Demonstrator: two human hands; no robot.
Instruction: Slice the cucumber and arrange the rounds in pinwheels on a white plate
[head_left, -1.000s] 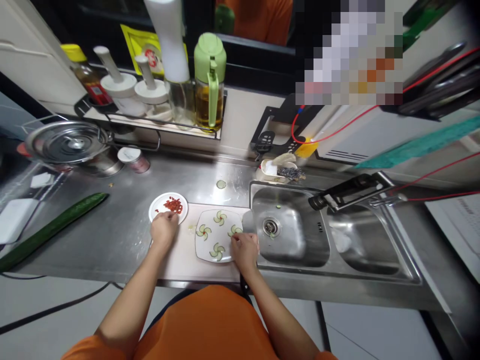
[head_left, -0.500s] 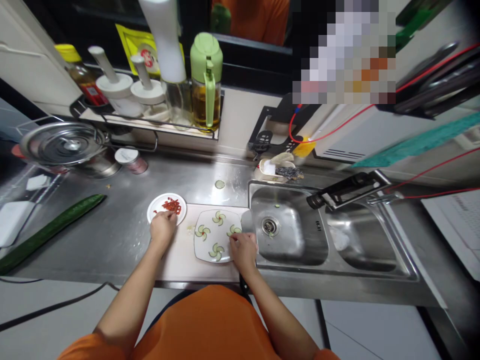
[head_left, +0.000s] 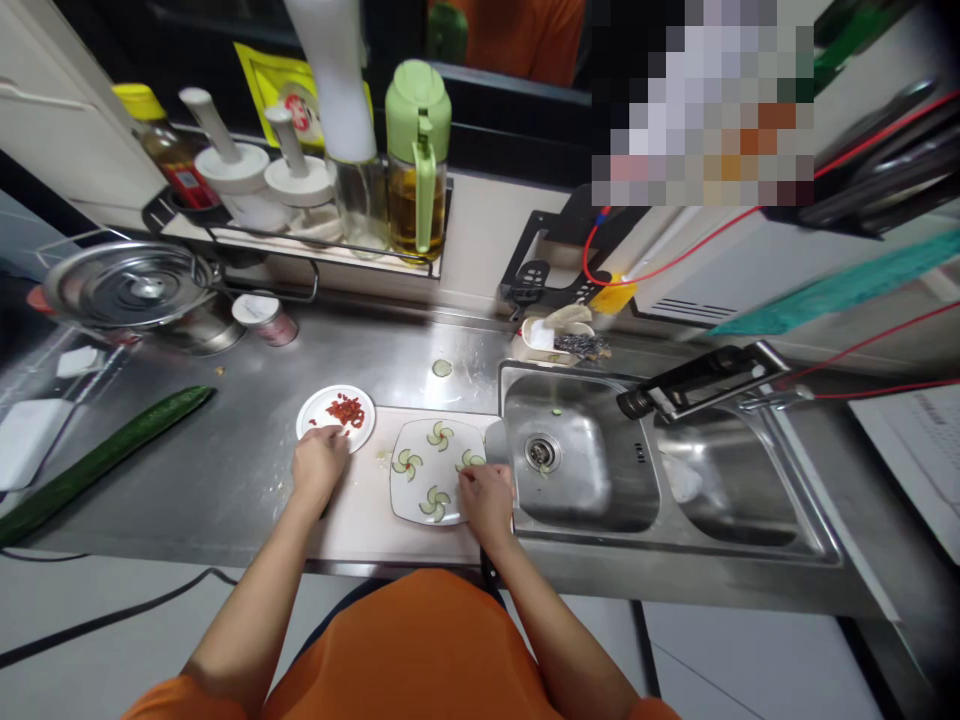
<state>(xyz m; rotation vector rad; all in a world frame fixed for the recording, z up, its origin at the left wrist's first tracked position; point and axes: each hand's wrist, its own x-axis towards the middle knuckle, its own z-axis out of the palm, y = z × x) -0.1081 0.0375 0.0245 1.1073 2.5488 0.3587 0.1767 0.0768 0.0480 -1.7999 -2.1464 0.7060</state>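
Leaning over the near edge of a small round plate (head_left: 321, 402), the left hand (head_left: 319, 464) is sitting closest to the little red bits (head_left: 346, 410). The bits are lying in a loose heap just past its fingertips, toward the far side and a little to the right. The heap is not pointing any one way, so it is showing no long side. The left fingers are bending in close together, but nobody can tell if they are pinching a red bit.

The right hand (head_left: 487, 495) is resting at the right edge of the square plate (head_left: 437, 468), well apart from the heap. Its fingers are curling in too, and anything they may be pinching is hiding from view. Its fingertips are pointing left, right beside the right green flower (head_left: 470, 459), and are covering some of it. The left green flower (head_left: 407, 465) is lying between the two hands, out past the right hand's fingertips.
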